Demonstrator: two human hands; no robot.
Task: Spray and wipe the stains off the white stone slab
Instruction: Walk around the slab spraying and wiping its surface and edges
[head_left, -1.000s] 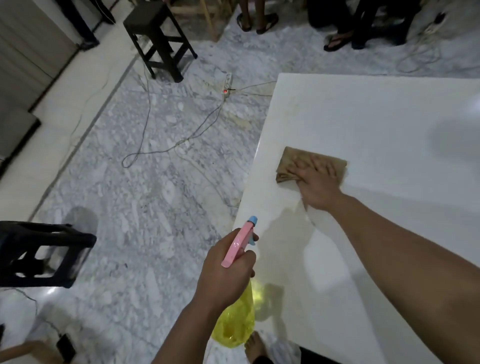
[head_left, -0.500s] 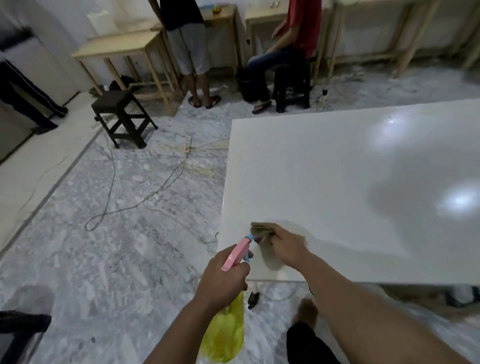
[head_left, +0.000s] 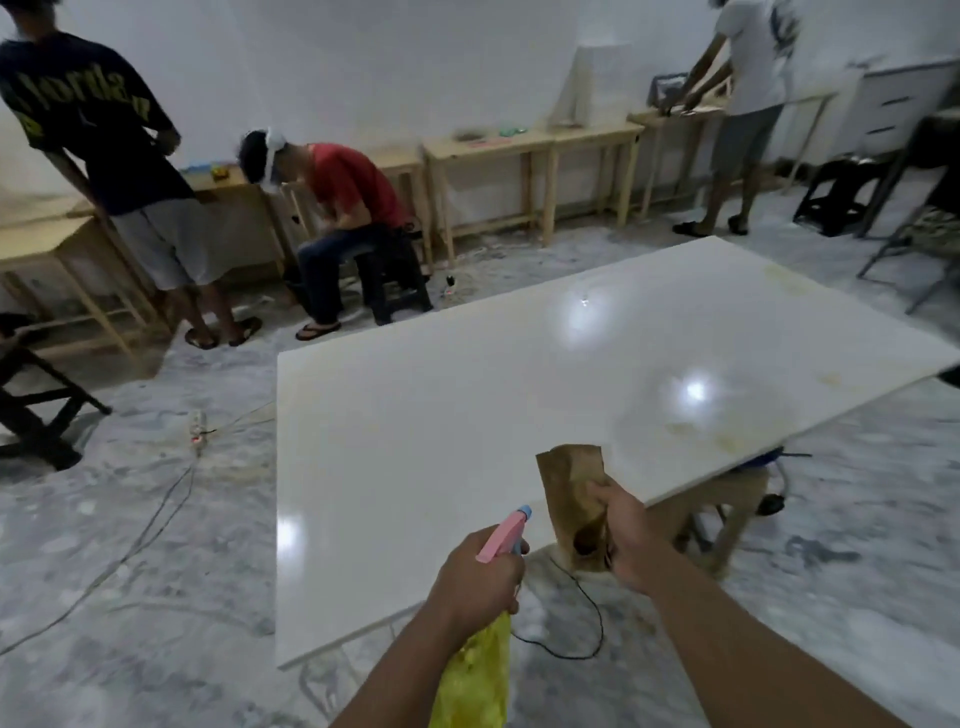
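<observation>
The white stone slab (head_left: 467, 415) lies flat on a stand, with yellowish stains (head_left: 727, 439) along its right edge. The left hand (head_left: 475, 582) has its fingers clamped on a spray bottle (head_left: 480, 670), nozzle toward the slab. The right hand (head_left: 626, 540) has its fingers closed on a brown cloth (head_left: 569, 493), lifted clear of the surface. This looks like a pause between wipes; the next move calls for reaching to the stains, spraying, then pressing the cloth down.

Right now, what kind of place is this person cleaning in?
Probably a workshop or shared practice room, not a home. Plain wooden workbenches line the white wall, the white stone slab sits on a rough stand, and a power strip with loose cables lies on the marble floor.
</observation>
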